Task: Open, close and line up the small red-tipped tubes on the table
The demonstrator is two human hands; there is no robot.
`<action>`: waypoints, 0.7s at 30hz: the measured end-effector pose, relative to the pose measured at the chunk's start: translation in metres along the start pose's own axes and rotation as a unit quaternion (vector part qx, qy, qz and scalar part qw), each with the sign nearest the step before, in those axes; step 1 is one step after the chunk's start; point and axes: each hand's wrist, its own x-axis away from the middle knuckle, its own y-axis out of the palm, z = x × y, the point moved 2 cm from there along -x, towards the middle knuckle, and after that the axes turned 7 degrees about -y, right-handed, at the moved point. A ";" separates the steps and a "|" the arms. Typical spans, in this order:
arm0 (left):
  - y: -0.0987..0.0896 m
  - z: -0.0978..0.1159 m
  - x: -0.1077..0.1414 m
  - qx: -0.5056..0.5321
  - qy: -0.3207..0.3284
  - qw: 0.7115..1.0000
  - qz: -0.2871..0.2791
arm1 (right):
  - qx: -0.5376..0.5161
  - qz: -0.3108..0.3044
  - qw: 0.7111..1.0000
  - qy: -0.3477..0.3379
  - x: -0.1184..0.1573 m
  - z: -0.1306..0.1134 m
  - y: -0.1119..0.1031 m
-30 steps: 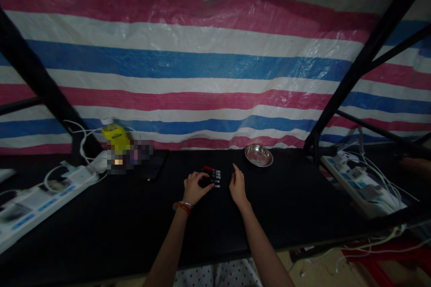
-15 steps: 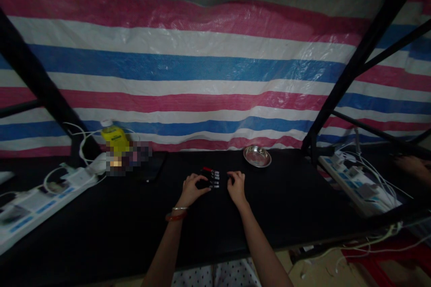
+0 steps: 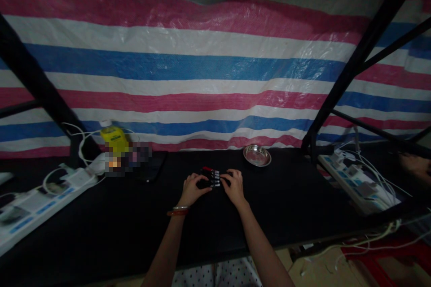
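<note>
Striped tarp behind a black table (image 3: 101,228): a row of small batteries (image 3: 212,177) lies just front-left of the steel dish (image 3: 257,155), left hand (image 3: 192,189) curled steadying its left end, right hand (image 3: 233,187) fingers narrowed on the right ends, apparently squaring the row.

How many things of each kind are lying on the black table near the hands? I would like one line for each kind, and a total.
Small pen-like sticks with silver ends, in a row between the left hand and the right hand: about 4; one is red, the exact number is hard to see
Metal dish: 1
Yellow bottle: 1
Dark phone: 1
Total: about 7
</note>
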 end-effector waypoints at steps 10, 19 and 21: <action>-0.003 0.003 0.001 0.008 0.007 1.000 -0.003 | 0.070 -0.077 0.994 -0.037 0.001 -0.004 0.004; 0.000 -0.001 0.000 0.012 0.020 1.000 0.004 | 0.097 -0.057 0.993 -0.042 0.001 -0.002 0.007; 0.001 -0.003 -0.001 0.013 0.018 1.000 0.006 | 0.088 -0.047 0.994 -0.047 0.001 -0.001 0.008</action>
